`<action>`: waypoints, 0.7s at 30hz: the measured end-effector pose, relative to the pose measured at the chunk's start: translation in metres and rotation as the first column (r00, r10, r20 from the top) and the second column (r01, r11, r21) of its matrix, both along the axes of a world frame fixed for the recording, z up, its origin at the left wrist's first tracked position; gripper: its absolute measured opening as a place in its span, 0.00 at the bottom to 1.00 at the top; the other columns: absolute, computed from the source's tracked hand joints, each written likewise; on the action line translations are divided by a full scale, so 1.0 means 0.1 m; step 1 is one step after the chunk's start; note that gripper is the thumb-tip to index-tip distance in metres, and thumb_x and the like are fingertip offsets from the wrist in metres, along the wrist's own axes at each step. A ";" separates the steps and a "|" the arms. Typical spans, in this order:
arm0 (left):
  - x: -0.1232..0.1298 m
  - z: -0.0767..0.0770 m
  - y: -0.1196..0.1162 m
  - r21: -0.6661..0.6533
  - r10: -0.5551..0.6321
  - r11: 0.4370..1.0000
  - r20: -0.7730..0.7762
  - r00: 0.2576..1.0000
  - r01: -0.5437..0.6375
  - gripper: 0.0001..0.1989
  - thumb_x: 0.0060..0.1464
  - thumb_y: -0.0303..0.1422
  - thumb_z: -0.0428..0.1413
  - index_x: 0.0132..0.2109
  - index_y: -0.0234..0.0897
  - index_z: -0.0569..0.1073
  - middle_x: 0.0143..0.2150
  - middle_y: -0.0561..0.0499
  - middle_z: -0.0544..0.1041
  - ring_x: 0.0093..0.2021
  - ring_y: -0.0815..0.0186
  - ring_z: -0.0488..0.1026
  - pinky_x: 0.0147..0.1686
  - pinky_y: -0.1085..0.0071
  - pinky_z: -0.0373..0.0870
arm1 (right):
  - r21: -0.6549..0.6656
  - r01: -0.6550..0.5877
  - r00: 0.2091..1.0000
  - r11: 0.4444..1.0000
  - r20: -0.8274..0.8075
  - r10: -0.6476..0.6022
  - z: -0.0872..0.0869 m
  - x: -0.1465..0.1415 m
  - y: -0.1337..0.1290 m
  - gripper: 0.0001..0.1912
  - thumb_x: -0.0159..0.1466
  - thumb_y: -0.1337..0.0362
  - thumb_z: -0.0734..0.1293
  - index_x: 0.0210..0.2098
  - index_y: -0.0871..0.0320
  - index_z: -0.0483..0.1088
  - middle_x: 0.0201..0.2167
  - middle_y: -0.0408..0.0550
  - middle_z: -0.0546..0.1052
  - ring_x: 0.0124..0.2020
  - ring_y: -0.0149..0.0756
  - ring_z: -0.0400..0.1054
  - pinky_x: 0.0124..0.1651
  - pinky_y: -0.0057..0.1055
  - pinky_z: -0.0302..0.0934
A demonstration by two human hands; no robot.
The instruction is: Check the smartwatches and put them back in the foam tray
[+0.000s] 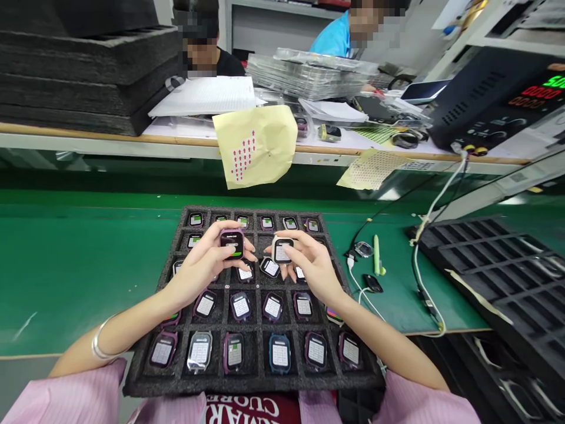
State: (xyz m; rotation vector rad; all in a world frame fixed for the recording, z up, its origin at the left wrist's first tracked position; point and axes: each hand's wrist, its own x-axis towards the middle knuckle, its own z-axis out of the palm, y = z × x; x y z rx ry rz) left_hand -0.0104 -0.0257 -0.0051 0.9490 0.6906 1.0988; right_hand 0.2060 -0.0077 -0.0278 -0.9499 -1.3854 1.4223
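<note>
My left hand [207, 253] is closed around a purple smartwatch [232, 238], its thumb on the lit dark screen, which has a green strip low down. In my right hand [311, 259] is a white smartwatch [281, 251] with a pale list or grid on its screen; the thumb rests on it. Both watches are held above a black foam tray [253, 386]. Its compartments hold several more smartwatches, most with lit white screens, among them a blue one [279, 353] in the front row. My hands and forearms hide some compartments.
Right of the tray lie a light-green pen-like tool [376, 255], a small black piece [373, 283] and white cables [366, 297]. Another black foam tray [498, 259] stands far right. A shelf [185, 144] bears foam blocks [83, 76], papers [207, 96] and a power supply [489, 94]. Two people are behind it.
</note>
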 end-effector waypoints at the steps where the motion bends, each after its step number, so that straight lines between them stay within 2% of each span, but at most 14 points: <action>1: 0.00 0.00 -0.01 0.000 -0.002 1.000 -0.006 1.000 0.002 0.15 0.58 0.25 0.49 0.52 0.36 0.64 0.42 0.46 0.75 0.41 0.61 0.75 0.40 0.64 0.74 | 0.011 0.017 1.000 1.000 0.011 -0.017 0.01 -0.01 -0.01 0.13 0.64 0.60 0.67 0.46 0.57 0.69 0.33 0.49 0.79 0.16 0.26 0.65 0.15 0.22 0.55; 4: 0.01 0.02 -0.03 0.003 -0.008 1.000 -0.016 1.000 0.008 0.16 0.57 0.23 0.49 0.53 0.36 0.64 0.42 0.45 0.75 0.42 0.61 0.75 0.41 0.64 0.74 | 0.021 0.027 0.999 0.999 0.020 -0.028 0.03 -0.02 -0.03 0.12 0.64 0.60 0.67 0.44 0.58 0.69 0.32 0.49 0.79 0.15 0.26 0.65 0.15 0.22 0.53; 10: 0.00 0.01 -0.05 0.019 -0.045 0.999 -0.041 0.998 0.045 0.23 0.54 0.20 0.50 0.56 0.38 0.62 0.45 0.45 0.75 0.45 0.61 0.74 0.43 0.64 0.74 | -0.002 -0.054 0.998 0.999 -0.046 0.054 0.12 0.05 -0.12 0.13 0.65 0.62 0.65 0.49 0.56 0.69 0.41 0.53 0.78 0.21 0.32 0.73 0.16 0.23 0.58; 17: 0.00 -0.04 -0.06 0.020 -0.078 0.997 -0.070 0.994 0.079 0.21 0.55 0.22 0.51 0.56 0.39 0.63 0.44 0.47 0.74 0.44 0.62 0.73 0.43 0.64 0.73 | 0.017 -0.037 0.998 0.999 -0.047 0.038 0.27 0.01 -0.26 0.10 0.65 0.64 0.67 0.47 0.55 0.70 0.37 0.50 0.79 0.18 0.28 0.72 0.15 0.19 0.58; 19: 0.00 -0.03 -0.08 0.005 -0.082 0.997 -0.051 0.995 0.082 0.20 0.56 0.23 0.52 0.55 0.39 0.64 0.44 0.47 0.75 0.43 0.62 0.74 0.42 0.65 0.73 | -0.005 -0.103 0.992 0.995 -0.074 0.102 0.35 -0.03 -0.35 0.09 0.66 0.65 0.67 0.46 0.53 0.71 0.37 0.49 0.79 0.19 0.27 0.72 0.16 0.18 0.59; 21: 0.01 -0.02 -0.11 -0.002 -0.088 0.996 -0.022 0.996 0.088 0.17 0.58 0.26 0.53 0.54 0.39 0.65 0.43 0.46 0.75 0.41 0.62 0.74 0.41 0.65 0.74 | -0.006 -0.235 0.962 0.972 -0.143 0.232 0.48 -0.07 -0.52 0.13 0.64 0.63 0.69 0.49 0.49 0.70 0.41 0.50 0.79 0.21 0.29 0.74 0.18 0.19 0.64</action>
